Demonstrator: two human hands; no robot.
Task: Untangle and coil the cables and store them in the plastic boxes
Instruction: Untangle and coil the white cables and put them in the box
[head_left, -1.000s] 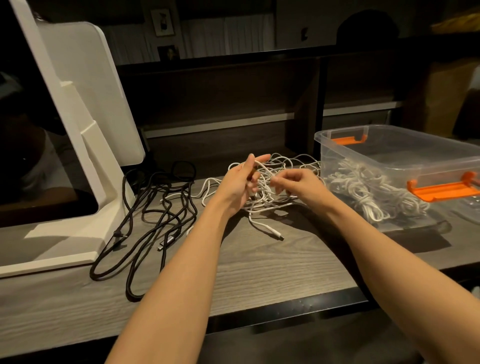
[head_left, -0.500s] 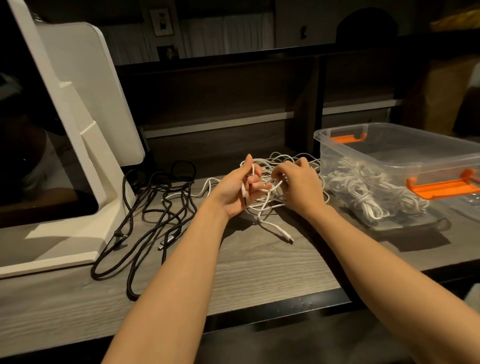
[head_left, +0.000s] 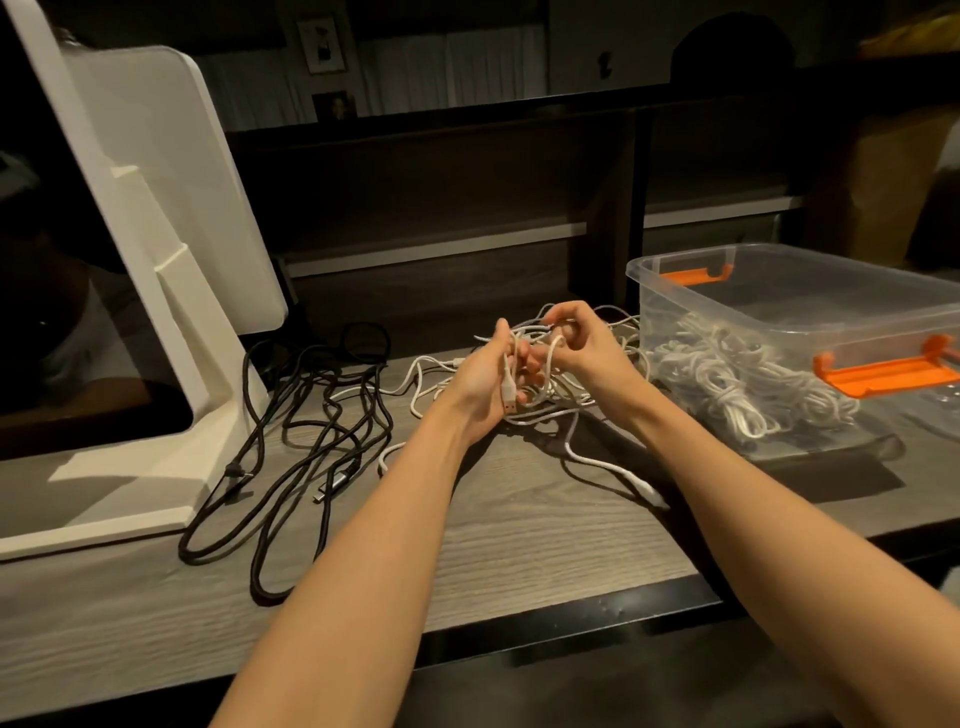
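Dim wooden desk (head_left: 519, 525): the left hand (head_left: 480, 379) pinches a white cable (head_left: 597, 460) by its plug end, anchoring it, while the right hand (head_left: 582, 345) hooks a loop, likely teasing it free from the tangle beside the plastic box (head_left: 810, 291).

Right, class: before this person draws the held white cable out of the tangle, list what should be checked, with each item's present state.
1. Left hand grips the white cable, plug end showing: ok.
2. Right hand pinches a loop of the white tangle: ok.
3. Cable free of knots: not ok.
4. Plastic box open, room above the coiled cables: ok.
5. Black cables lying apart from the tangle: cannot tell.
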